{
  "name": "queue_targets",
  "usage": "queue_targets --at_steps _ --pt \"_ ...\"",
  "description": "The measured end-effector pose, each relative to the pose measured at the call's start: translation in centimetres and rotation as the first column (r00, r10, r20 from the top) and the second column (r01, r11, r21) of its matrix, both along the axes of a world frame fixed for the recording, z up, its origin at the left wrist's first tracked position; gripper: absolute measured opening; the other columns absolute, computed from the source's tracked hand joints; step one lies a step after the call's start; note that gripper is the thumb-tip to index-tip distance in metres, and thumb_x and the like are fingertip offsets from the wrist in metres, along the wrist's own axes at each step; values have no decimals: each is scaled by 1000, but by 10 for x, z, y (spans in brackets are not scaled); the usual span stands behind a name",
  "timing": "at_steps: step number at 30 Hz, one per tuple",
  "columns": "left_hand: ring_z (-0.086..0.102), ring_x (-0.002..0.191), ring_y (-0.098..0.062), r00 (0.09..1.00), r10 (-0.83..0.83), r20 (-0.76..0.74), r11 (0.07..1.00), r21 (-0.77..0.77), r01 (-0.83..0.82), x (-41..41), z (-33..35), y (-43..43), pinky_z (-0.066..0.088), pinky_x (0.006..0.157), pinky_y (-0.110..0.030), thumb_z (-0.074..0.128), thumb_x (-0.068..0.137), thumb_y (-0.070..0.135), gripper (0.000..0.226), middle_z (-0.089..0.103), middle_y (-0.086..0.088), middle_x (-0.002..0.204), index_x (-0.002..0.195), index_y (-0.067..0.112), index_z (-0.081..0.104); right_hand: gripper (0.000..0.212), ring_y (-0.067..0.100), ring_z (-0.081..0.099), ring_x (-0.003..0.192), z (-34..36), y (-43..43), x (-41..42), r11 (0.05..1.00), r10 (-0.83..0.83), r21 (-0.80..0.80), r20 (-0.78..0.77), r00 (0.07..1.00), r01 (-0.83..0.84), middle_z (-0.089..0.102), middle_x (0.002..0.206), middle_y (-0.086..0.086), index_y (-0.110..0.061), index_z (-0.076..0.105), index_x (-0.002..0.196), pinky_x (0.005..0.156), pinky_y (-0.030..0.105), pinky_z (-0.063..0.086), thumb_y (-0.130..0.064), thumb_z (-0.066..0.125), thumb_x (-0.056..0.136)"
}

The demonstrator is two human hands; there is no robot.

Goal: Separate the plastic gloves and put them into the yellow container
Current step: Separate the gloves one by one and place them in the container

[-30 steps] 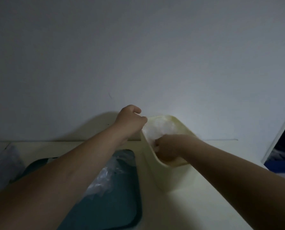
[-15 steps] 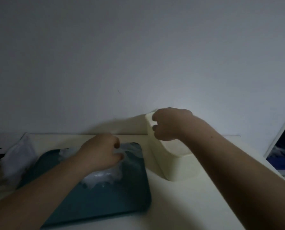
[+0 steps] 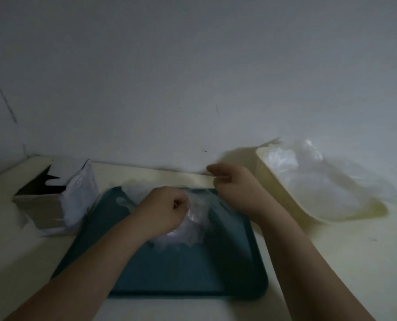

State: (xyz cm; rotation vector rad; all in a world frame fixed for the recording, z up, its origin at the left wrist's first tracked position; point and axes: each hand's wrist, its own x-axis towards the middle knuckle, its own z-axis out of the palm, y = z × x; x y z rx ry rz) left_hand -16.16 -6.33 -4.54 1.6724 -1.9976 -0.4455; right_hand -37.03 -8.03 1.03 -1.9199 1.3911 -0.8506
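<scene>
Some crumpled clear plastic gloves (image 3: pixel 283 158) already lie in the pale yellow plastic container (image 3: pixel 276 184) right of the teal rectangular tray (image 3: pixel 188 274), while the left hand (image 3: pixel 167 209) grips the heap (image 3: pixel 192 230) remaining on it and the right hand (image 3: pixel 234 188) hovers beside, hold unclear.

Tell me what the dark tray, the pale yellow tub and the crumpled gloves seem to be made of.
The tray looks like hard plastic: dark teal, smooth, with a moulded rounded rim. The tub is probably plastic too: pale yellow, matt, thin-walled. The gloves are thin clear plastic film, crinkled and glinting, the tray showing through. Dim light leaves the finishes uncertain.
</scene>
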Motion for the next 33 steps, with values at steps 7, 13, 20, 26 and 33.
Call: queue_targets --at_steps 7,13,20,26,33 --pt "68 80 -8 885 -67 -461 981 -193 -26 4 30 5 64 68 -31 60 105 27 16 69 14 83 91 28 69 70 22 72 99 -21 -23 13 983 -108 165 146 983 84 75 106 11 -8 74 110 84 36 57 -68 40 101" --pt "74 101 -16 687 -112 -718 974 -218 -69 3 43 13 61 89 -29 62 104 11 13 77 -3 103 105 16 73 68 36 75 93 -25 -29 9 880 -139 467 432 891 -90 78 105 16 -11 74 114 81 52 63 -67 37 102" --pt "76 99 -27 613 -323 -721 942 -185 279 6 36 23 56 90 -27 57 89 5 25 81 -12 94 83 8 81 35 33 67 106 -22 -25 4 768 -14 401 790 613 -498 68 117 20 -3 68 121 99 45 52 -32 62 102" --pt "72 82 -28 743 7 -670 994 -76 -78 14 31 10 59 83 -48 70 90 44 34 76 -8 80 74 15 75 33 26 64 86 -22 -28 4 879 -59 307 829 556 -365 65 100 19 1 72 116 92 43 55 -6 71 84" --pt "74 106 -27 664 16 -747 956 207 210 4 30 12 59 91 -43 87 84 28 36 79 -11 109 117 21 75 31 34 57 87 -25 -24 11 897 84 219 768 634 -384 60 98 26 3 67 107 87 47 49 -14 80 84"
